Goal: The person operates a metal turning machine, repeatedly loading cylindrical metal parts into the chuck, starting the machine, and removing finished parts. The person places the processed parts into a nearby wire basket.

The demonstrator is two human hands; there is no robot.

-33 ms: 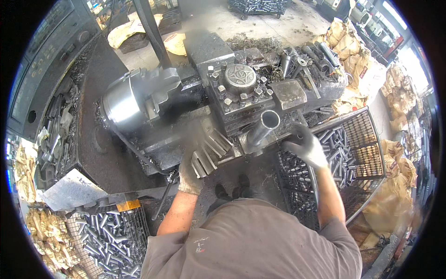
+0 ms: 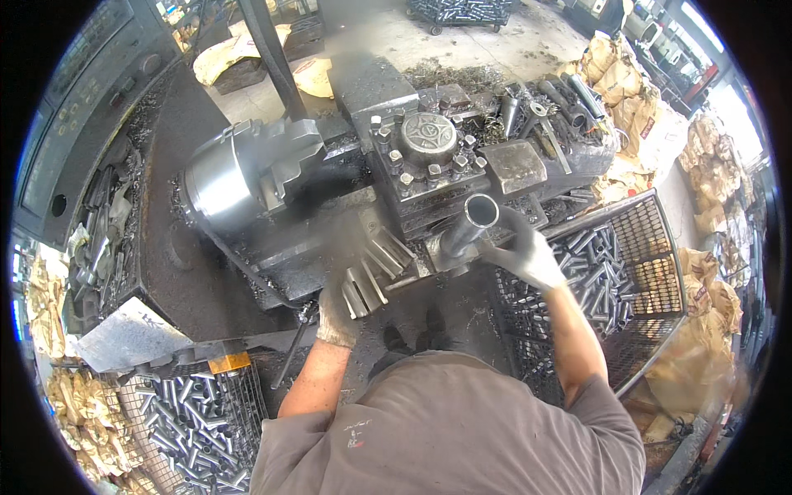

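My left hand [image 2: 337, 301], in a white glove with dark, soiled fingers, lies over a row of grey metal slats or tube pieces [image 2: 363, 287]. Its fingers blur into the dark metal, so their grip cannot be made out. Just right of centre a wide steel tube [image 2: 470, 227] stands upright, tilted slightly, its open end facing up. Beside it is my right hand [image 2: 526, 252], also gloved, with thumb and dark, blurred fingers apart and curved toward the tube. Nothing shows between them; whether the thumb touches the tube is unclear.
A lathe chuck [image 2: 223, 177] stands at left, a bolted tool post [image 2: 429, 140] beyond my hands. At right is a wire basket [image 2: 652, 272] of short steel tubes; another basket [image 2: 256, 388] of tubes is at lower left. A lever [image 2: 290, 355] juts out near my left wrist.
My right hand has moved left from over the basket to beside the upright tube, its thumb and fingers spreading apart. My left hand has stayed in place.
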